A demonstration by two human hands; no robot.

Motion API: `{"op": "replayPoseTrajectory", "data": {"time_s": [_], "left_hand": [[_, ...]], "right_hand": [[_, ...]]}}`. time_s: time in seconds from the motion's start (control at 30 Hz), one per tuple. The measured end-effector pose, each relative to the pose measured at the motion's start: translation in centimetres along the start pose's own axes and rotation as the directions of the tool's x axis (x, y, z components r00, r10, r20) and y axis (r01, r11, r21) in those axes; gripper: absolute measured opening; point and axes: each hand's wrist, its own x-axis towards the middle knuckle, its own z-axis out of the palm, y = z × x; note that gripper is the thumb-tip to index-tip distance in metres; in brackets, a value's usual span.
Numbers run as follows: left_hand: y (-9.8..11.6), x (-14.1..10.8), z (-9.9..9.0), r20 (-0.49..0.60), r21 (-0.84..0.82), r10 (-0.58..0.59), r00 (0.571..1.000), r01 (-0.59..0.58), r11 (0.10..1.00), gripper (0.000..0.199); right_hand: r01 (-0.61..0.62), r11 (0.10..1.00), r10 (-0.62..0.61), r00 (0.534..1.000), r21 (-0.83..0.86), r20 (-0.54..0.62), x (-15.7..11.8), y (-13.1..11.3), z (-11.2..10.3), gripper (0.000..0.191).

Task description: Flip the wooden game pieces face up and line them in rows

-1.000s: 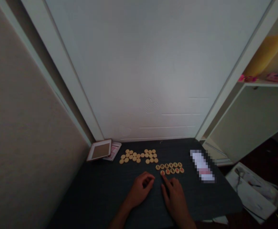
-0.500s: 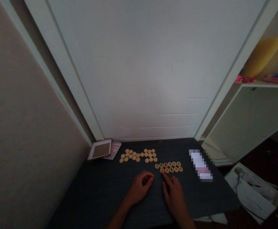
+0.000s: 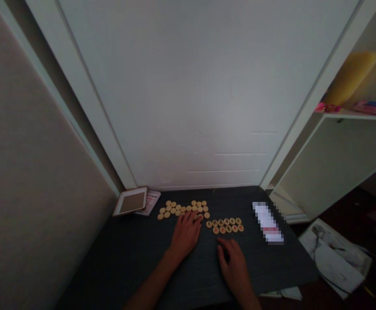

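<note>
Round wooden Chinese chess pieces lie on the dark table point(image 3: 126, 258). A loose group of blank-side-up pieces point(image 3: 169, 208) spreads toward the back. To the right, two rows of marked pieces point(image 3: 227, 221) show dark and red characters. My left hand point(image 3: 187, 232) reaches to the front edge of the blank group, its fingers closed around a piece point(image 3: 200, 217) that shows a reddish mark; the fingers partly cover it and its neighbours. My right hand point(image 3: 233, 260) rests on the table just in front of the marked rows, thumb and index finger apart, holding nothing.
A white-framed flat tray or lid point(image 3: 130, 202) overlaps a pink-and-white box or card point(image 3: 151, 202) at the back left. A blurred-out bright object point(image 3: 268, 222) lies at the right. A white panel point(image 3: 194, 94) stands behind the table; a white box point(image 3: 338, 258) with cables sits below right.
My left hand has moved forward and its fingers now close on a piece at the blank group. My right index finger has drawn back from the front marked row. The view has shifted slightly.
</note>
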Motion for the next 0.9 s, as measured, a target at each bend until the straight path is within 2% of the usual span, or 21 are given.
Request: {"op": "replayPoseTrajectory", "data": {"time_s": [0.13,0.3,0.43,0.5,0.57,0.63,0.77,0.83,0.9], "left_hand": [[-1.0,-2.4,-0.7,0.015,-0.009,0.021,1.000,-0.021,1.000,0.027],[-1.7,-5.3,-1.5,0.045,-0.176,0.024,0.999,-0.015,0.984,0.019],[-1.4,-5.8,-1.6,0.082,-0.344,0.029,0.996,0.001,0.939,0.016],[-1.0,-5.5,-1.5,0.087,-0.438,-0.012,0.996,0.049,0.898,0.016],[-0.5,-4.9,-1.4,0.117,-0.557,-0.088,0.989,0.139,0.819,0.017],[0.2,-4.4,-1.3,0.188,-0.691,-0.147,0.971,0.237,0.682,0.017],[1.0,-3.9,-1.2,0.318,-0.855,-0.134,0.939,0.345,0.387,0.021],[1.1,-4.0,-1.1,0.350,-0.871,-0.131,0.928,0.373,0.320,0.020],[1.0,-4.1,-1.1,0.371,-0.869,-0.140,0.918,0.397,0.297,0.021]], "right_hand": [[-0.009,1.000,0.009,1.000,0.009,0.029,0.0,0.1,-0.1,0.024],[0.031,1.000,-0.031,0.995,-0.002,0.094,-0.3,0.0,-0.2,0.023],[0.067,0.997,-0.072,0.991,0.048,0.109,-0.3,-0.5,-0.3,0.022],[0.070,0.993,-0.082,0.989,0.099,0.120,0.0,-1.0,-0.4,0.023],[0.063,0.985,-0.085,0.987,0.159,0.137,0.6,-1.6,-0.4,0.024],[0.057,0.973,-0.091,0.985,0.222,0.146,1.3,-2.3,-0.3,0.026],[0.086,0.947,-0.141,0.977,0.311,0.158,2.2,-3.0,0.7,0.024],[0.096,0.942,-0.149,0.978,0.321,0.146,2.2,-3.0,1.2,0.019],[0.099,0.943,-0.150,0.979,0.318,0.140,2.0,-2.9,1.5,0.014]]}}
